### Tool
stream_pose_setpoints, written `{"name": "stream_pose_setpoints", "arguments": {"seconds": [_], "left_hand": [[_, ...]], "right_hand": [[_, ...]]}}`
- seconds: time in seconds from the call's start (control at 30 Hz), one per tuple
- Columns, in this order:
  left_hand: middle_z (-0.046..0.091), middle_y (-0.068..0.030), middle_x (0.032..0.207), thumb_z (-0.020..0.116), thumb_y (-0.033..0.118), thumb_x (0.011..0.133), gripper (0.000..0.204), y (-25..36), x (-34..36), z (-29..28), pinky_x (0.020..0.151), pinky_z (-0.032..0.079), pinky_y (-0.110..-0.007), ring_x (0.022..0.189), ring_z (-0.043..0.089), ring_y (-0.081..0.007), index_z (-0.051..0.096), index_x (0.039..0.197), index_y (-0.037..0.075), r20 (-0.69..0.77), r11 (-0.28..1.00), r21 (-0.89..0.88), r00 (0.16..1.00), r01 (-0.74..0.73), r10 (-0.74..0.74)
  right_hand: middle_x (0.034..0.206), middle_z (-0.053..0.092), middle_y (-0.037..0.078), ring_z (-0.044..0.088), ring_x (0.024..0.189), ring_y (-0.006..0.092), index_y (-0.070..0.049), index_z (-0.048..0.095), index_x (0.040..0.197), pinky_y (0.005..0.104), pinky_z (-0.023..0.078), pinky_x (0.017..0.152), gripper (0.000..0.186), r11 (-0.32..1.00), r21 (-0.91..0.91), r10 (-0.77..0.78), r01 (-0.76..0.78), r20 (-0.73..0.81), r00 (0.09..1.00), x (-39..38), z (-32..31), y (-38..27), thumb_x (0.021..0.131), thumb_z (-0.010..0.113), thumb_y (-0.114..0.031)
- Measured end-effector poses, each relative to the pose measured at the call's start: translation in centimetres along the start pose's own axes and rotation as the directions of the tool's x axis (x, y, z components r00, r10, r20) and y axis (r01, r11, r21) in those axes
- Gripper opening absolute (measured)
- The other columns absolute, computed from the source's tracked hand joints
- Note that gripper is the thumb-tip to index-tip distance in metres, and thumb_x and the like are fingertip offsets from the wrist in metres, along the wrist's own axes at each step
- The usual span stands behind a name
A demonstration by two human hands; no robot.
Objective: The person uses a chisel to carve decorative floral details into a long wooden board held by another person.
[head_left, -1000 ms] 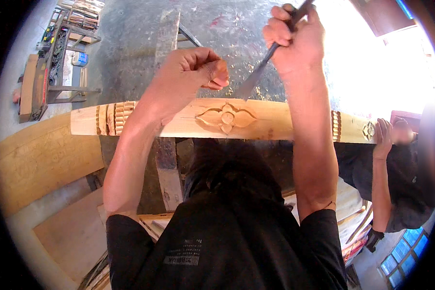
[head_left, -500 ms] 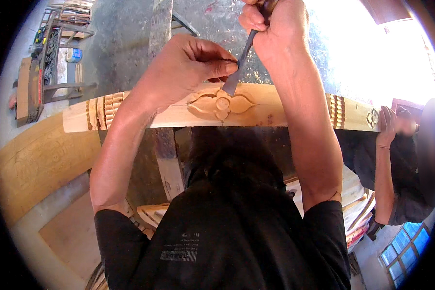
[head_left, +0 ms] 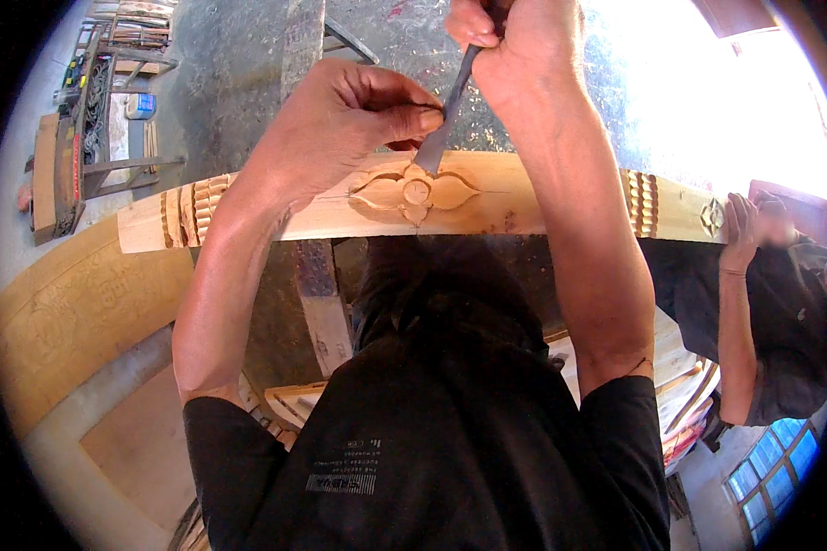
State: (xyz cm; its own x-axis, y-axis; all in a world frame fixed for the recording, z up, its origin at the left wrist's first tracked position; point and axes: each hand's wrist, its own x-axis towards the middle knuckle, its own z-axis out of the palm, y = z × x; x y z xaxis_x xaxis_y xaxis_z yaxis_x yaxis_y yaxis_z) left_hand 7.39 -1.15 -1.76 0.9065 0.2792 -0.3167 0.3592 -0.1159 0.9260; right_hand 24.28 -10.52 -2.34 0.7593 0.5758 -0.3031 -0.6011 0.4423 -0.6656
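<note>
A long pale wooden board (head_left: 515,207) lies crosswise in front of me, with a carved flower (head_left: 416,193) at its middle and ridged bands towards both ends. My right hand (head_left: 528,55) is wrapped round the handle of a wood chisel (head_left: 431,150), mostly hidden in the fist. The dark blade slants down to the left, its broad tip at the flower's upper petal. Thumb and fingers of my left hand (head_left: 349,115) pinch at the blade's left side, above the board's far edge; part of those fingers is hidden.
At the right a co-worker's hand (head_left: 741,225) rests on the board's end. Another, wider wooden board (head_left: 55,317) with faint patterns stands at the left. A rack (head_left: 92,119) with tools and a cardboard box is at the far left. Wood scraps lie on the floor beyond.
The chisel and both my hands have shifted slightly left and away from me. Its tip stays at the flower's upper petal. The co-worker's head and body have moved a little.
</note>
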Motion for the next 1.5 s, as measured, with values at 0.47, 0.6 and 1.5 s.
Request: {"name": "stream_pose_setpoints", "arguments": {"seconds": [0.47, 0.6, 1.5], "left_hand": [[0.078, -0.0019, 0.091, 0.083, 0.014, 0.098, 0.02, 0.1, 0.0, 0.0, 0.082, 0.058, -0.028, 0.084, 0.07, -0.0095, 0.082, 0.111, -0.001, 0.0, 1.0, 0.016, 1.0, 0.018, -0.018], [0.078, -0.0024, 0.093, 0.082, 0.012, 0.098, 0.02, -0.1, 0.0, -0.1, 0.084, 0.058, -0.028, 0.086, 0.07, -0.0097, 0.082, 0.113, -0.001, 0.003, 0.999, 0.029, 1.0, 0.028, -0.028], [0.078, -0.002, 0.093, 0.082, 0.013, 0.098, 0.019, -0.2, 0.0, -0.3, 0.083, 0.058, -0.027, 0.086, 0.07, -0.0094, 0.081, 0.11, -0.001, 0.017, 0.999, 0.024, 1.0, 0.025, -0.025]], "right_hand": [[0.073, 0.06, 0.011, 0.043, 0.048, 0.0158, -0.009, 0.05, 0.099, 0.0285, 0.03, 0.039, 0.04, 0.999, -0.018, -0.048, 0.049, 0.046, 0.998, -1.0, 0.5, 0.0, 0.119, 0.036, -0.041], [0.075, 0.059, 0.011, 0.046, 0.051, 0.0158, -0.009, 0.05, 0.101, 0.028, 0.031, 0.04, 0.038, 0.999, 0.029, -0.039, 0.041, -0.053, 0.998, -1.0, 1.1, 0.1, 0.119, 0.039, -0.04], [0.076, 0.054, 0.009, 0.05, 0.055, 0.0159, -0.008, 0.051, 0.1, 0.0274, 0.032, 0.039, 0.043, 0.996, 0.067, -0.058, 0.056, 0.034, 0.998, 0.2, 0.0, 0.8, 0.118, 0.04, -0.045]]}}
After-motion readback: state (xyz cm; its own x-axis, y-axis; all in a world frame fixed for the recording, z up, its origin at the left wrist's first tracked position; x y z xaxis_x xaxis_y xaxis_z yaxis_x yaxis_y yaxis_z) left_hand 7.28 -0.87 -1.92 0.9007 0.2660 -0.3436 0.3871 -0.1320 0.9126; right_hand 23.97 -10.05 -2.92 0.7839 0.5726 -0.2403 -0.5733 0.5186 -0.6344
